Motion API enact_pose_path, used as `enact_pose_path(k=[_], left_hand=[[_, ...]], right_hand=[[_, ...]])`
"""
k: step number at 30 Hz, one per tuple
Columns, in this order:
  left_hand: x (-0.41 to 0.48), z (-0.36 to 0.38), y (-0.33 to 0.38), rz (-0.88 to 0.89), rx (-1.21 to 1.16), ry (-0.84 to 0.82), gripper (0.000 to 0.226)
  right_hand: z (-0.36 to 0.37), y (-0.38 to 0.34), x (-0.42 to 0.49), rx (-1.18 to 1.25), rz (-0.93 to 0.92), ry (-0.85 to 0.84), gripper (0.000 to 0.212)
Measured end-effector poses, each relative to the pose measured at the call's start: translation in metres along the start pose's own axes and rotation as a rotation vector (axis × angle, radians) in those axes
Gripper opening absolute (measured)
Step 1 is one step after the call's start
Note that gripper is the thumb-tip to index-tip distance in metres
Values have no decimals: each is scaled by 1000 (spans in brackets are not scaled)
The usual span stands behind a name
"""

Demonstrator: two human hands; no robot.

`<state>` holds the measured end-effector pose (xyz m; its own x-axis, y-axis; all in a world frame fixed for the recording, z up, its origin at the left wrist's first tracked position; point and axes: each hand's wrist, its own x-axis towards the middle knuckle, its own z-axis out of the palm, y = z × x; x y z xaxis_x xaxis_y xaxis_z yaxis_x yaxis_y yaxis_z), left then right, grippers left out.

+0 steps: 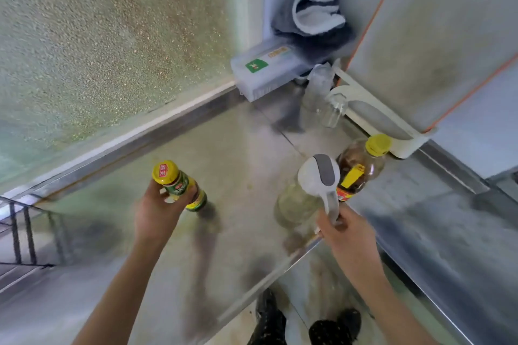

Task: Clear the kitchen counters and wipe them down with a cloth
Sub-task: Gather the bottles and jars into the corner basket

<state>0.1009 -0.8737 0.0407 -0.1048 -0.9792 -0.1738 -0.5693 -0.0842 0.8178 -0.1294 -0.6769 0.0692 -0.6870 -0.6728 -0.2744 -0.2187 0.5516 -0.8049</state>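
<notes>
My left hand point(157, 213) grips a small sauce bottle point(182, 186) with a yellow cap and green label, held above the steel counter point(238, 154). My right hand point(340, 228) holds the handle of a clear oil dispenser point(311, 190) with a white and grey lid. A dark sauce bottle point(361, 165) with a yellow cap sits right behind the dispenser; whether my hand holds it too is unclear. A grey and white cloth point(314, 17) lies bunched in the far corner.
A clear plastic box point(266, 70) with a green label sits by the window sill. Two empty glasses point(325, 98) stand beside a white rack point(386, 126) holding an orange-edged cutting board point(437, 31). A stove grate point(22, 232) is at left.
</notes>
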Motion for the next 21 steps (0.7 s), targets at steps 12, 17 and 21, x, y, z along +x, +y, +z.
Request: enact_pose_path(k=[12,17,21], left_hand=[[-116,153,101,380,142,-657,40],[-163,229,141,492,176,-815,35],[-203,291,172,559,176,-861,39]], right_hand=[[-126,105,-86,109,305,278,17],[-180,147,-105,163,330,444,21],[-226,185,-109,179,365,594,22]])
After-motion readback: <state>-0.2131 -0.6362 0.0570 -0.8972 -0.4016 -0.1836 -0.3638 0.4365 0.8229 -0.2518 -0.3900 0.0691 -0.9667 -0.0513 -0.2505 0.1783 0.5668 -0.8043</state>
